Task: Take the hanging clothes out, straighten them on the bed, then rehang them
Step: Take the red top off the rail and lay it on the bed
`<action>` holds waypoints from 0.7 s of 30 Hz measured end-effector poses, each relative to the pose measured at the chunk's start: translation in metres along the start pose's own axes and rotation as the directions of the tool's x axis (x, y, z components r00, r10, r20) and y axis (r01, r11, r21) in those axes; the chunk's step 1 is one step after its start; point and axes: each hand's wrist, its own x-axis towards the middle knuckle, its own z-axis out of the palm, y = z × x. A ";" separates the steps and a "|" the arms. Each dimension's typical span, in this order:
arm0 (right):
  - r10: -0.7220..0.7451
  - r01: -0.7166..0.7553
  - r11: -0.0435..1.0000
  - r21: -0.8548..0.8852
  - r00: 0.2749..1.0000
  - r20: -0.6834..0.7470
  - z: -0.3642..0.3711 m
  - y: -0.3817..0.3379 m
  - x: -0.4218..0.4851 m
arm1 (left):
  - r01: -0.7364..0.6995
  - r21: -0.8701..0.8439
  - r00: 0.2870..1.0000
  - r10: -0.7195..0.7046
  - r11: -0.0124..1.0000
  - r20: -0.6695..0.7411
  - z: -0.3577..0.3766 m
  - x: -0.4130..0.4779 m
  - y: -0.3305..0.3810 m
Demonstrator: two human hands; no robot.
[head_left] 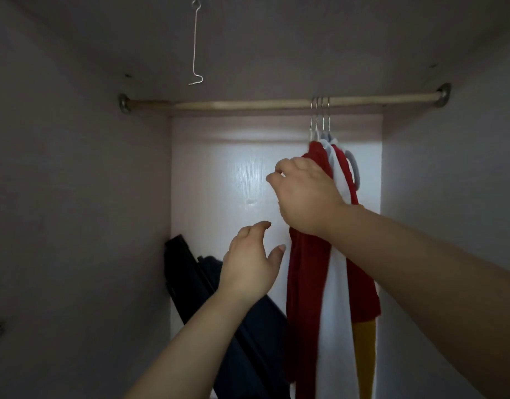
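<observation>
Wardrobe interior, dim. Wooden rod (277, 104) runs across the top. Four wire hanger hooks (320, 110) sit on it, bunched tight toward the right end. The clothes (334, 312) hang from them in one packed bundle: a red garment (305, 283) at the front left, a white one behind it, another red garment (363, 295) on the right, and a yellow piece (366, 355) showing low down. A grey hanger shoulder (354, 168) sticks out at the upper right of the bundle.

Right hand (305, 197) is up against the top of the front red garment, back of the hand to the camera. Its fingers (282, 167) are curled. Cannot tell whether they clamp cloth or hanger, since the hand hides the contact. The right forearm crosses in front of the bundle's middle.

Left hand (248, 263) is lower, just beside the front red garment's left edge. Its fingers are released, spread and holding nothing.

Around them, a bent wire hook (195, 47) dangles from the wardrobe ceiling, well left of the hangers. Dark flat objects (187, 277) lean in the lower left corner against the pale back panel (233, 182), behind the left forearm.
</observation>
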 end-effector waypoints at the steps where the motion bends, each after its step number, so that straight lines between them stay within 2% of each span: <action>1: 0.013 -0.013 1.000 -0.028 1.000 -0.002 0.002 0.006 0.011 | 0.001 -0.001 1.000 -0.001 1.000 -0.009 0.002 0.013 -0.001; 5: 0.072 -0.078 0.986 -0.145 0.996 -0.046 0.012 0.041 0.038 | -0.025 -0.019 0.998 0.023 1.000 -0.065 0.005 0.059 -0.005; 7: 0.181 -0.186 0.979 -0.083 0.982 -0.058 0.016 0.068 0.041 | -0.046 -0.054 0.996 0.042 0.997 -0.075 0.008 0.077 -0.007; 10: 0.308 -0.305 0.947 -0.100 0.951 0.010 0.029 0.110 0.037 | -0.102 -0.066 0.994 0.098 0.993 -0.055 0.014 0.097 -0.009; 14: 0.369 -0.348 0.914 -0.209 0.926 0.072 0.052 0.142 0.032 | -0.162 -0.050 0.986 0.160 0.986 -0.039 0.023 0.117 -0.013; 21: 0.464 -0.464 0.885 -0.021 0.886 -0.020 0.090 0.138 0.071 | -0.192 -0.034 0.981 0.191 0.981 -0.024 0.029 0.139 -0.031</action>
